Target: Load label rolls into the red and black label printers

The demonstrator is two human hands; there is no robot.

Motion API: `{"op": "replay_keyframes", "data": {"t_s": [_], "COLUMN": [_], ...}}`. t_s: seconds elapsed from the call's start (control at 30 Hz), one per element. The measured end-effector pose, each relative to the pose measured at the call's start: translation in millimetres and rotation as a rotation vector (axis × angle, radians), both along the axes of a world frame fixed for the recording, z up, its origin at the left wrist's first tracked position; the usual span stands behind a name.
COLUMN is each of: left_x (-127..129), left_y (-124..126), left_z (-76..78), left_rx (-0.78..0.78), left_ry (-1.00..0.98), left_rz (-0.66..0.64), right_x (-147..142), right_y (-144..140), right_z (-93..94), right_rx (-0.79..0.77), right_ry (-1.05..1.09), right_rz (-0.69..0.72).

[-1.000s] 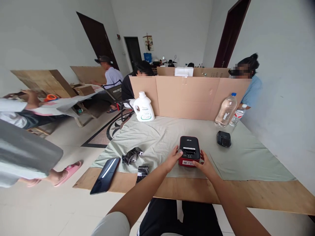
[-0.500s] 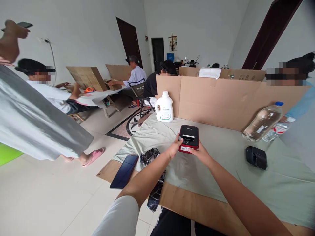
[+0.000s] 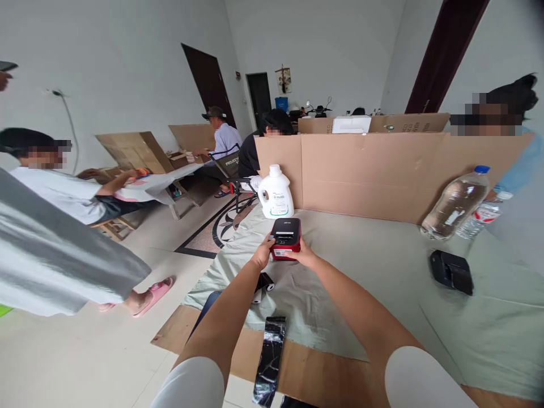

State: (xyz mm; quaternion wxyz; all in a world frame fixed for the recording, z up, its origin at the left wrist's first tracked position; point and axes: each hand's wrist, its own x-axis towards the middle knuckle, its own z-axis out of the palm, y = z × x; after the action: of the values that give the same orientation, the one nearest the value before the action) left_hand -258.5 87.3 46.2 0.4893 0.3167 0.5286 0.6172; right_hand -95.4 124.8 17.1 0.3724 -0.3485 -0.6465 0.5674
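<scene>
- A person's two bare arms reach forward over a table [image 3: 327, 377] covered with a pale green cloth [image 3: 374, 283].
- Both hands meet on a small red and black label printer [image 3: 286, 238], which stands on the cloth toward the table's far left part, well in from the near edge.
- The left hand [image 3: 262, 254] grips the printer's left side, thumb up against its top; the right hand [image 3: 302, 258] holds the near right corner. The hands are close together, clamped on the printer from either side.
- The printer lies straight ahead of the hands, its long axis running away from the person; both hands are equally near.
- Just behind it stands a white jug [image 3: 276, 192], against a cardboard screen [image 3: 382, 175] along the far edge.
- A black film strip [image 3: 268, 357] hangs over the near edge; a small roll [image 3: 264, 283] lies under the left forearm.
- Near the right edge are a black device [image 3: 451, 272] and a clear water bottle [image 3: 454, 207].
- Other people sit and stand nearby.
</scene>
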Motion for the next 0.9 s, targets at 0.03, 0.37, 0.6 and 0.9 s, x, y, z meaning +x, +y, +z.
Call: {"op": "replay_keyframes", "data": {"t_s": [0.03, 0.37, 0.6, 0.9], "left_x": [0, 104, 203, 197], "left_y": [-2, -76, -134, -176], "left_z": [0.6, -7.8, -45.7, -54.5], "left_rx": [-0.048, -0.009, 0.31, 0.386], "left_ry": [0.042, 1.4, 1.561, 1.586], "left_rz": [0.035, 0.088, -0.707, -0.911], "right_x": [8, 246, 392, 384], "right_y": [-1, 3, -2, -56], "right_z": [-3.0, 21.3, 36.8, 23.5], "right_rx": [0.009, 0.327, -0.264, -0.178], "right_ry": [-0.066, -0.954, -1.36, -1.226], "right_rz": [0.002, -0.716, -1.096, -0.975]}}
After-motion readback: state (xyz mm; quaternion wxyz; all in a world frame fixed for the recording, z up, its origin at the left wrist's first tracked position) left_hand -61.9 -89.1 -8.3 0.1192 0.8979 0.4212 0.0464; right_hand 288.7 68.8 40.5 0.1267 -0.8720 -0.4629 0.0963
